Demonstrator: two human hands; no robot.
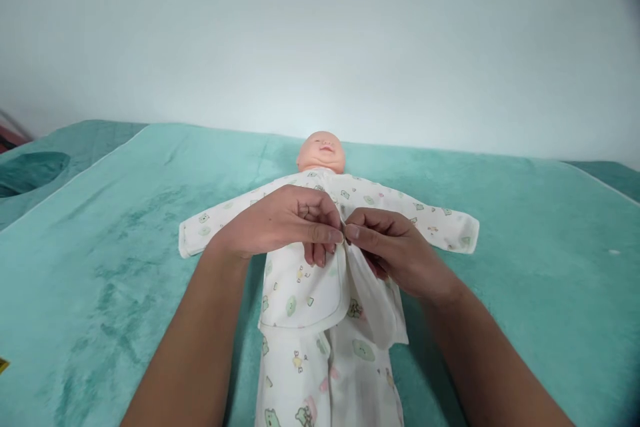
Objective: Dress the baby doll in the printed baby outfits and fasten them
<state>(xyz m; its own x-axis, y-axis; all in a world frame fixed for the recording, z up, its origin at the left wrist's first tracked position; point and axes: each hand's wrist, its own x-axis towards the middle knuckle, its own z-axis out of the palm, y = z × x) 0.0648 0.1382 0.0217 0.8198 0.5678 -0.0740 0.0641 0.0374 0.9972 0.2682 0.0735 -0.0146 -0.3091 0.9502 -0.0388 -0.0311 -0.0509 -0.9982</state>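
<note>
A baby doll [324,150] lies on its back, dressed in a white baby jacket [295,290] printed with small green bears and other figures. Its sleeves stretch out to both sides. Matching printed trousers [300,380] cover the legs. Over the chest, my left hand [300,217] pinches the jacket's front edge between thumb and finger. My right hand [387,240] pinches the opposite front edge close beside it, the fingertips almost touching. Below my hands the two front panels hang apart. Whatever fastener sits between the fingertips is hidden.
A green plush cloth [125,280] with light edging covers the surface under the doll, wrinkled at the left. Behind it rises a pale wall [320,33]. At the far left edge lies a small yellow-and-black item [3,365].
</note>
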